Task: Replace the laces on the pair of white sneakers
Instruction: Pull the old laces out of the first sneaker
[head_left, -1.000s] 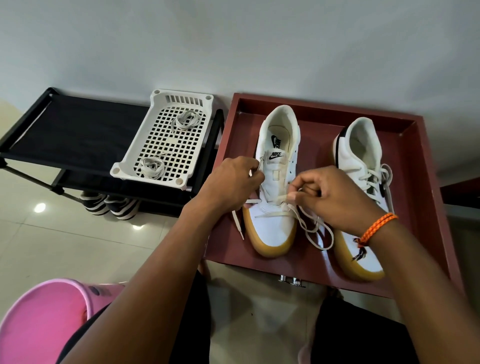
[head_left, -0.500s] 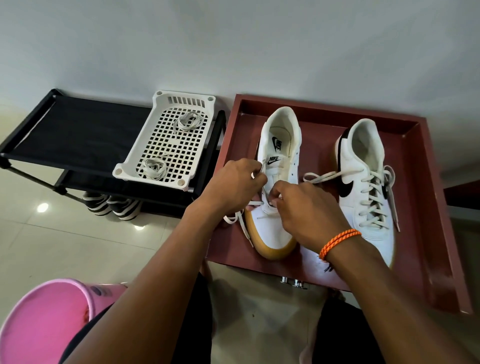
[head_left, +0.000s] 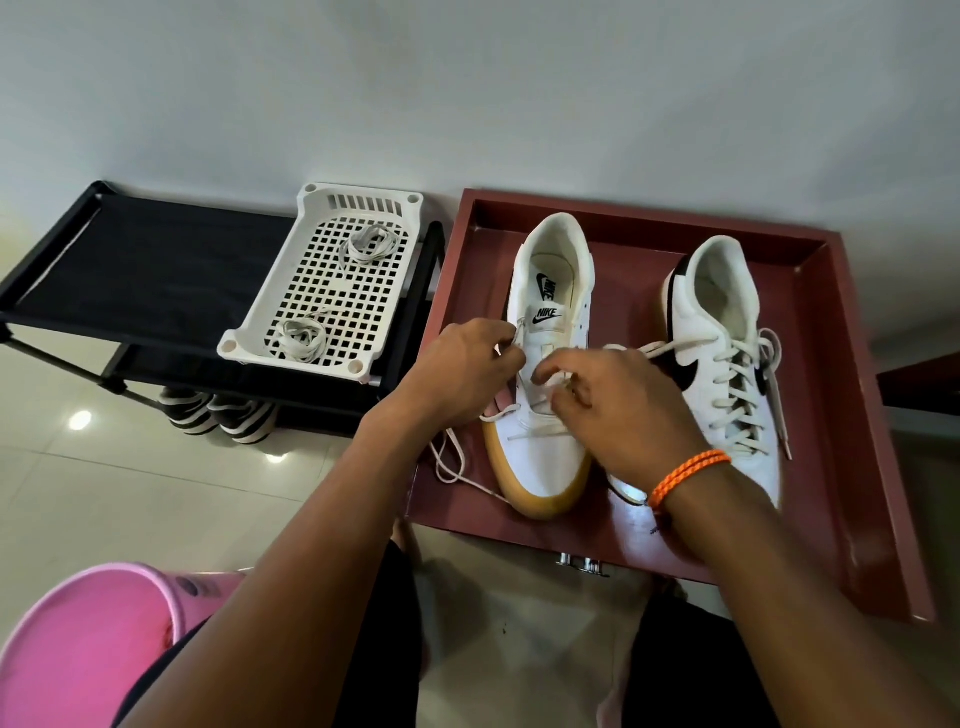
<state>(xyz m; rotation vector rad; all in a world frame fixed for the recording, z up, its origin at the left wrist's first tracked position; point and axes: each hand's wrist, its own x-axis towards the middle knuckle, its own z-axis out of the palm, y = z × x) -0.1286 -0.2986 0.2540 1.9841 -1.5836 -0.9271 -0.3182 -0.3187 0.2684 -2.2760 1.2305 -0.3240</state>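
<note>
Both hands work over the left sneaker (head_left: 545, 415), which stands in a dark red wooden tray (head_left: 883, 467) with its gum-coloured toe toward the person. Curled at the shoe's left eyelet row, the left hand (head_left: 462, 369) pinches the lace (head_left: 452, 457), whose loose end trails off the tray's left edge onto the tiled floor (head_left: 130, 493). Over the tongue, the right hand (head_left: 623, 410), with an orange braided bracelet (head_left: 688, 475) at its wrist, pinches the lace between thumb and curled fingers. Just beside it in the same tray stands the right sneaker (head_left: 727, 364), fully laced, with loose ends. To the left, a white perforated basket (head_left: 317, 296) on a black shoe rack (head_left: 130, 280) holds two coiled white laces (head_left: 366, 244). A pink bucket (head_left: 78, 649) sits at lower left.
</note>
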